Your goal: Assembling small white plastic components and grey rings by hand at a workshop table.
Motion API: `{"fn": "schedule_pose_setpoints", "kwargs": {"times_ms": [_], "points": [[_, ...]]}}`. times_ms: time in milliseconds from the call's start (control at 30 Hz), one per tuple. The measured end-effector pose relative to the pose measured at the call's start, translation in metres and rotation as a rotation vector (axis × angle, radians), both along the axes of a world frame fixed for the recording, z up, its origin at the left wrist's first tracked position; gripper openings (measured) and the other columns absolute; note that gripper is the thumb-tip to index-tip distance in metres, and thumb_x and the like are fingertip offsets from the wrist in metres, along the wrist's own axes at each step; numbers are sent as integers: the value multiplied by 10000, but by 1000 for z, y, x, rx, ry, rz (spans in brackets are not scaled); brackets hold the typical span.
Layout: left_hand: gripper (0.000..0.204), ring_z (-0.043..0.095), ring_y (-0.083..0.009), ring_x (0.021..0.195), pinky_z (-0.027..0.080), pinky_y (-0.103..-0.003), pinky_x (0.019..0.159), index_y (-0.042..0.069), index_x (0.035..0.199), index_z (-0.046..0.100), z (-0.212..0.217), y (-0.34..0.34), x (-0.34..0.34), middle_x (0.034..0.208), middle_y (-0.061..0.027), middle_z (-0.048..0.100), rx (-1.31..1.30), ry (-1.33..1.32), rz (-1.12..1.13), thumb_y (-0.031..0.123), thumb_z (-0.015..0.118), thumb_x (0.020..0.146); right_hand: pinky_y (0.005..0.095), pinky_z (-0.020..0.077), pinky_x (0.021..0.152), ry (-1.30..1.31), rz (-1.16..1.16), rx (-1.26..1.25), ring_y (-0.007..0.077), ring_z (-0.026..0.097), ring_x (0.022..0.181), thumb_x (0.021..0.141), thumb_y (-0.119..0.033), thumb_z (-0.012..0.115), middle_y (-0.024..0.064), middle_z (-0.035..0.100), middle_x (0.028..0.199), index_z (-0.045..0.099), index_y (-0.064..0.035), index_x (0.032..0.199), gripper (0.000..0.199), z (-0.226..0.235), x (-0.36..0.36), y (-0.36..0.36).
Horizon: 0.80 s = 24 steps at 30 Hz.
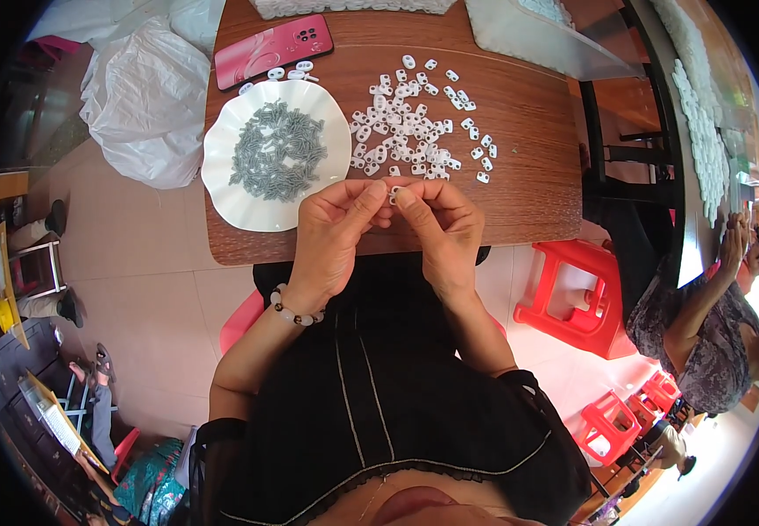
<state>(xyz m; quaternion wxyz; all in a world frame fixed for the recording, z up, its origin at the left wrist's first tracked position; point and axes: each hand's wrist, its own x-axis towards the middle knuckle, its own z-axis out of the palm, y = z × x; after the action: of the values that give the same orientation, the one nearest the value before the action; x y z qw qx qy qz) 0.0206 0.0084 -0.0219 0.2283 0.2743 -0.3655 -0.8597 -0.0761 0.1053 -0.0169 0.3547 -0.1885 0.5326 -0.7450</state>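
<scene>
Your right hand (445, 232) pinches a small white piece (393, 200); your left hand (331, 232) is pinched closed against it, its contents hidden. This one looks unfinished. Many loose white pieces (406, 123) and a plate (220, 188) of grey bits (279, 153) remain; the few beside the phone (274, 51) may be done.

The strongest light I see comes from the far right of the fingers (366, 206), burning out to white there and paling the glossy tiled floor (555, 373). Well left of them it is dimmer. Right around them, the brown wood-grain worktop (528, 131) is fairly evenly lit and reasonably sharp. Far out from them, straight edges bend, detail softens, and the corners go black.
</scene>
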Motion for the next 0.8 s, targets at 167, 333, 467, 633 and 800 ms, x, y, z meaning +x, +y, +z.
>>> {"fn": "schedule_pose_setpoints", "kwargs": {"times_ms": [167,333,467,633,800], "points": [[204,571,-88,710,476,-220,680,-38,991,659,-1,-1,-2,832,-57,658,23,-1,-42,143,632,902,237,515,739,22,-13,8,98,605,779,904,-21,590,107,659,962,616,64,942,97,5,1,0],[202,577,-97,739,482,-232,707,-26,983,651,-6,3,0,837,-52,650,106,17,-55,160,616,912,241,499,772,31,-32,32,104,609,823,894,-37,609,121,674,985,638,50,938,102,1,2,1],[226,582,-96,762,484,-233,721,-17,999,659,-6,4,0,865,-48,656,193,18,-41,187,627,907,231,520,733,36,-57,50,99,619,789,897,-11,596,100,668,927,626,59,943,88,2,2,1],[238,586,-102,780,484,-245,728,-3,988,649,-2,1,2,890,-50,654,218,20,-63,220,597,922,247,520,760,-13,-50,70,112,623,827,892,-20,604,118,667,960,622,56,926,86,3,-3,2],[260,577,-102,776,474,-248,719,-2,973,636,-3,-4,6,898,-53,648,234,2,-119,241,561,919,277,512,804,-43,9,51,132,624,861,889,-45,603,145,658,997,604,41,892,86,5,-8,6]]}}
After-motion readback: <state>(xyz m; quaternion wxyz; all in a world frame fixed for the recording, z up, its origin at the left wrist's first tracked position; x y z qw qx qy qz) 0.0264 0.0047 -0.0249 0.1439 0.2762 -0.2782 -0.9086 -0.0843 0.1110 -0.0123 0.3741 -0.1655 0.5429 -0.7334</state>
